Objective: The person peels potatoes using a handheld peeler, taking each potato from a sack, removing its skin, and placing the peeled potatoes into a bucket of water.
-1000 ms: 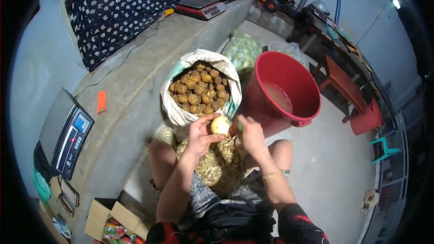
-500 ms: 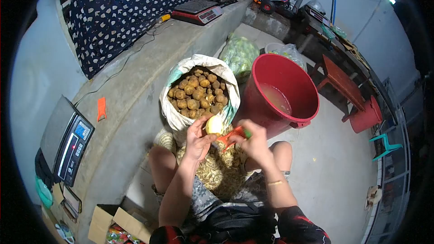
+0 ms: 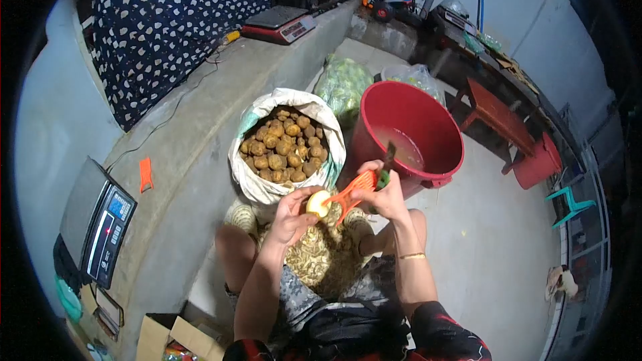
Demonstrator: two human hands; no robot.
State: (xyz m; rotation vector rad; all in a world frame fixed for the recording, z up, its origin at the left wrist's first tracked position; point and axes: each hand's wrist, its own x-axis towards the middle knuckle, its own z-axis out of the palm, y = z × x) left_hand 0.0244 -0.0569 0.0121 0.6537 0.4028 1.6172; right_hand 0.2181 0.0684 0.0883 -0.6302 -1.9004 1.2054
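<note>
My left hand (image 3: 290, 220) grips a pale, peeled potato (image 3: 318, 204) between curled fingers and thumb. An orange peeler (image 3: 352, 194) is held in my right hand (image 3: 388, 199), its narrow end against the potato's right side. Also in that hand is a green-handled tool (image 3: 383, 179) with a dark blade-like part pointing up, possibly a knife. Below both hands, a heap of peelings (image 3: 309, 261) lies between my legs. Just beyond them stands a white woven sack (image 3: 255, 187) of unpeeled brown potatoes (image 3: 286, 147).
A large red bin (image 3: 374, 135) with cloudy liquid stands right of the sack. Behind are bags of green produce (image 3: 342, 87). On the left concrete ledge are a digital scale (image 3: 110, 227), another orange peeler (image 3: 146, 175) and a red scale (image 3: 279, 25). An open carton (image 3: 157, 337) sits lower left.
My right hand has turned the peeler, and its narrow end now meets the potato. The dark blade-like part now shows above my right hand. The view has shifted slightly.
</note>
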